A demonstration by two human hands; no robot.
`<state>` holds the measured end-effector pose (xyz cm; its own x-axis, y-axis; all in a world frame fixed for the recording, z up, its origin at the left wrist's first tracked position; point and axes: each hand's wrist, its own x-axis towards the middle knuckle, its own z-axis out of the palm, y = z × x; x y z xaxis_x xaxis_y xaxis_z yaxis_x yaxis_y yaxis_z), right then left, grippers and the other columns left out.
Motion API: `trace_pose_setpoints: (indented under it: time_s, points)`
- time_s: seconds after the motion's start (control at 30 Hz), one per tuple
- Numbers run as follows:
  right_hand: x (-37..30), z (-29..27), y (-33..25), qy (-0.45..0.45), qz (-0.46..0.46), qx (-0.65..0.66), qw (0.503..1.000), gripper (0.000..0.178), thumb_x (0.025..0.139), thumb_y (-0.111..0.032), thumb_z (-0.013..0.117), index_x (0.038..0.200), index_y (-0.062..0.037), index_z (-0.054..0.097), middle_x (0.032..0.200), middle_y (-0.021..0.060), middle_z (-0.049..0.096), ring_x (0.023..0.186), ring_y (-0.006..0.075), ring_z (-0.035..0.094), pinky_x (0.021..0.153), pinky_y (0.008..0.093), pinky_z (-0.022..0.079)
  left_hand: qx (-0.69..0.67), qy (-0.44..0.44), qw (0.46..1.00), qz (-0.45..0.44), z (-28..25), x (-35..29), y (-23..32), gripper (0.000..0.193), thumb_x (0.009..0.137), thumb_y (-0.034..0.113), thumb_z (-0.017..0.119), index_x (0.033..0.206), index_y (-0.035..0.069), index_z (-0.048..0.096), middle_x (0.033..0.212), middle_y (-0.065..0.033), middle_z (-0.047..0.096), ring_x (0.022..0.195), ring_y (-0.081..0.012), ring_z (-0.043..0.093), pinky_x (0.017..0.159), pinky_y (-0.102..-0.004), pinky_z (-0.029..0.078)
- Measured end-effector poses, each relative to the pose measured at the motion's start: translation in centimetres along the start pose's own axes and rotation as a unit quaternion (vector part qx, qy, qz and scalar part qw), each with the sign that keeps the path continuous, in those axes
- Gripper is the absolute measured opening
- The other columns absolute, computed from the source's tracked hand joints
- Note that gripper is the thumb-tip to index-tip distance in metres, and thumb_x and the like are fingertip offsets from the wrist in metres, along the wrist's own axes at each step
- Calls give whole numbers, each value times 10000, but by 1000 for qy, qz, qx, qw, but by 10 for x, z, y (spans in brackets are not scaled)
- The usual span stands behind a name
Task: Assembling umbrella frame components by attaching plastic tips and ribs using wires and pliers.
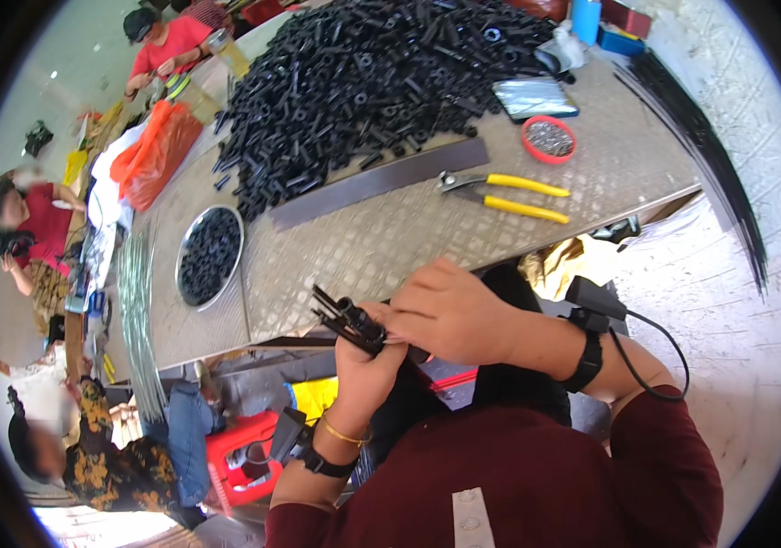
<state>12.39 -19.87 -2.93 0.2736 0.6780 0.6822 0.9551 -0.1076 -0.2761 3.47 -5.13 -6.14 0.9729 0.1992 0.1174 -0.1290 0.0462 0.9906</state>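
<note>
My left hand (365, 373) is closed around a black plastic tubular piece (363, 331), from which several thin black rods stick out toward the upper left. My right hand (452, 315) is bent over from the right, its fingers pinched together against the near end of that piece; what sits between those fingertips is hidden. Both hands are in front of the table's near edge, above my lap. Beyond them on the tabletop lie pliers (509, 194) with yellow handles and a flat dark bar (381, 183).
A big heap of black plastic parts (354, 82) covers the table's far side. Around it are a metal dish (242, 239) of small black pieces, a red bowl (527, 137) of metal bits, wires (135, 310), and long black strips (701, 137). Other people sit at left.
</note>
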Motion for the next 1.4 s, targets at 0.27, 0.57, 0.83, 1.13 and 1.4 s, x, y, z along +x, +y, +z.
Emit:
trace_pose_setpoints:
  time_s: [0.27,0.57,0.83,1.13,1.4]
  points:
    - [-19,6,-3,9,162,160,974,161,825,-157,533,723,-36,499,735,121,488,752,324,477,664,407,385,-56,-49,995,-70,17,0,3,134,803,-81,497,892,11,537,696,-28,545,573,-91,539,534,-244,469]
    - [-26,-75,74,-92,212,-207,951,280,792,-296,601,903,-40,588,940,127,521,930,297,480,804,399,395,-160,-57,966,-197,-1,4,6,312,689,-145,545,865,87,433,894,-84,491,599,-135,499,542,-266,416]
    - [-33,-75,106,-150,175,-262,937,299,780,-293,631,908,-26,593,948,123,517,951,294,474,838,388,383,-52,-25,996,-65,-6,1,4,263,711,-153,492,813,75,409,815,-25,429,544,-84,427,484,-236,357]
    - [-15,-111,13,-151,153,5,977,185,763,-194,630,822,-32,562,941,106,517,880,276,538,769,355,426,-89,-92,990,-65,0,-5,29,245,716,-127,530,748,81,403,797,-14,433,552,-68,415,501,-206,344]
    - [-13,-112,-1,-170,-61,-251,951,174,719,-118,616,885,-81,649,1252,43,485,1134,244,442,968,471,316,28,-160,987,-14,7,0,30,222,660,-78,580,735,76,440,787,-6,477,733,-94,439,654,-245,352]
